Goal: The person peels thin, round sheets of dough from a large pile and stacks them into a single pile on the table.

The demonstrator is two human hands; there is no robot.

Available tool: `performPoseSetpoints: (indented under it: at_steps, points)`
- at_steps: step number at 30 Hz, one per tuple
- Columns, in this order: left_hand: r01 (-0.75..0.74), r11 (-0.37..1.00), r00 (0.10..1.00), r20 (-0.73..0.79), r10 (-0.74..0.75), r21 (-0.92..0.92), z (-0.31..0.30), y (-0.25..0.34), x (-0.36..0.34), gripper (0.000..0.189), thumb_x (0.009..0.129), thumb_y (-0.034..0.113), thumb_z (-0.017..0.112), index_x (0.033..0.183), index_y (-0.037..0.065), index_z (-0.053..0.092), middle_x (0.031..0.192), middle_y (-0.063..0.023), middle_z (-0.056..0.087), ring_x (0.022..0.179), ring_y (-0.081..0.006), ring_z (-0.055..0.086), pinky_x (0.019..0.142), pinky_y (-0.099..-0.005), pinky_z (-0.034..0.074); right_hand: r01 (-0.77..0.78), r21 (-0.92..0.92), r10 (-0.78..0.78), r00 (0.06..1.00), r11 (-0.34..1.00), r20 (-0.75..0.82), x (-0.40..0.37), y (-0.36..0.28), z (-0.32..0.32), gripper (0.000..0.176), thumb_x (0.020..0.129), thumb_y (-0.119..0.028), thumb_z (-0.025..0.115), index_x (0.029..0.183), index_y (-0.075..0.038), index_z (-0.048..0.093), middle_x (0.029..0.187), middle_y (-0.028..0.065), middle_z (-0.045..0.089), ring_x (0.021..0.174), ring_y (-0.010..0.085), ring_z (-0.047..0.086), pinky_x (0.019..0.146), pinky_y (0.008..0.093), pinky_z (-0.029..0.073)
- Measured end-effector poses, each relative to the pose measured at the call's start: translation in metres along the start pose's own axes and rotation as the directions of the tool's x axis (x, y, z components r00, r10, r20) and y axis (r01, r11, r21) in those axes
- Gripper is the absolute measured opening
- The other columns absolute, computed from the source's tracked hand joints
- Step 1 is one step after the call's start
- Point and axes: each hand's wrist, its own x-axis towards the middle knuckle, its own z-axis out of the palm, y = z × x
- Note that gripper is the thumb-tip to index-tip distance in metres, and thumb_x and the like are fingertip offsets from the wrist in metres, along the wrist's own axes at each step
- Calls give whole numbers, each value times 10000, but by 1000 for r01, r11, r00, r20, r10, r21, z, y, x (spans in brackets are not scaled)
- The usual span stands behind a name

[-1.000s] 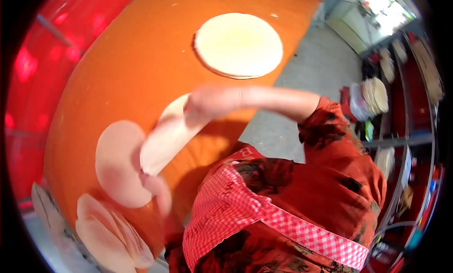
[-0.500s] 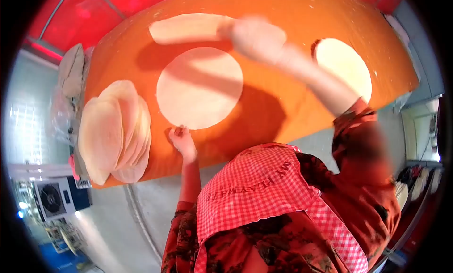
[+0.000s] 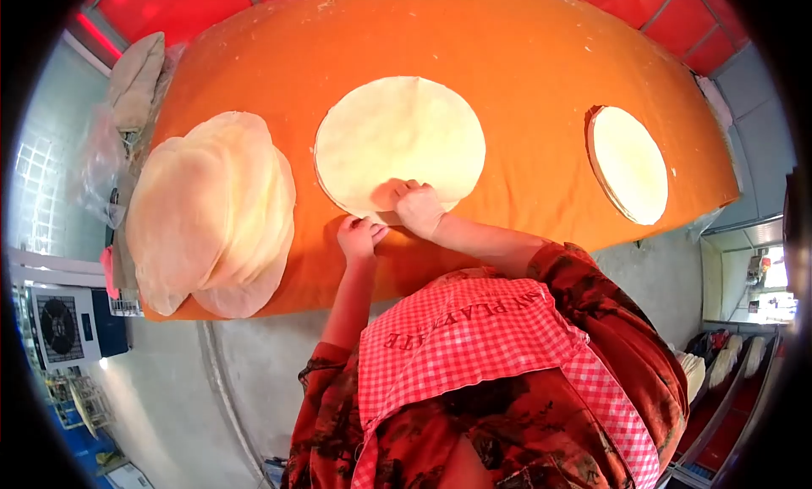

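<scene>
In the head view a round, thin sheet of flatbread dough lies flat in the middle of the orange cloth. A sliver of another edge shows beneath it at the lower left. My left hand pinches its near edge between thumb and fingers. Just to the right, my right hand has its fingers curled down on the sheet's near part, gripping it close to the rim. The fingertips of the right hand are partly hidden.
At left a fanned pile of thin dough sheets reaches the table's front edge. A smaller round stack lies at right. The orange cloth covers the table. A folded grey cloth and clear plastic sit beyond the left edge.
My right hand, blurred at the far side with a sheet in it, has come down to the near edge. A sheet now covers the middle round. My left hand has moved slightly right.
</scene>
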Motion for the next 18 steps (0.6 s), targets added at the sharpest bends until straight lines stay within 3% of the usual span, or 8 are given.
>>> performPoseSetpoints:
  at_steps: [3,6,9,12,14,16,17,18]
  points:
    - [36,999,998,46,-35,-12,-5,6,-4,99,852,-16,585,932,-8,526,836,-106,581,705,-240,632,646,-356,596,-30,13,30,999,999,-32,2,-14,7,135,710,-152,591,802,-63,633,906,81,594,897,240,580,649,385,498]
    - [67,998,995,70,-67,3,-4,10,-3,106,862,-3,588,950,6,529,874,-115,602,737,-244,638,682,-360,594,-30,43,27,997,999,65,1,-18,5,272,706,-178,618,942,-45,639,1013,104,591,989,254,559,729,394,484]
    - [90,996,991,104,-87,-21,-8,10,-2,100,875,25,577,959,16,524,891,-116,606,760,-253,644,702,-371,586,1,164,13,996,986,-90,-8,-20,6,295,788,-246,600,985,-39,671,1121,124,563,1131,282,486,866,422,424]
    - [139,989,975,182,-126,-56,-3,17,-9,114,890,71,576,972,23,514,887,-109,597,805,-261,640,719,-380,573,19,144,0,992,989,-129,-13,-18,1,410,801,-289,603,1120,-32,620,1166,130,536,1187,280,446,931,438,384]
    - [182,976,955,258,-147,-118,-4,24,-13,152,902,108,585,1006,28,509,934,-123,608,884,-276,639,756,-383,562,60,117,-38,984,991,-176,-14,-8,-10,414,776,-251,605,1126,-31,586,1171,119,562,1119,258,519,816,422,470]
    - [126,986,959,269,-92,-113,0,26,-14,242,927,171,572,1119,37,509,1071,-135,594,1047,-292,591,879,-410,517,57,111,-39,987,992,-154,-6,1,-7,385,759,-222,606,1095,-35,590,1149,125,586,1027,262,593,712,404,518]
    - [96,983,954,295,-47,-153,0,28,-14,258,933,180,563,1143,41,508,1098,-130,585,1071,-296,579,904,-416,505,48,150,-35,995,988,-92,3,8,-12,269,743,-152,596,974,-20,636,1012,136,646,875,278,647,627,378,531]
    - [65,979,948,320,1,-195,-1,30,-14,274,938,188,554,1168,45,507,1124,-125,577,1096,-300,567,929,-422,493,15,161,-39,989,987,146,18,17,-17,169,719,-100,598,858,-42,674,773,164,651,718,308,655,624,412,523]
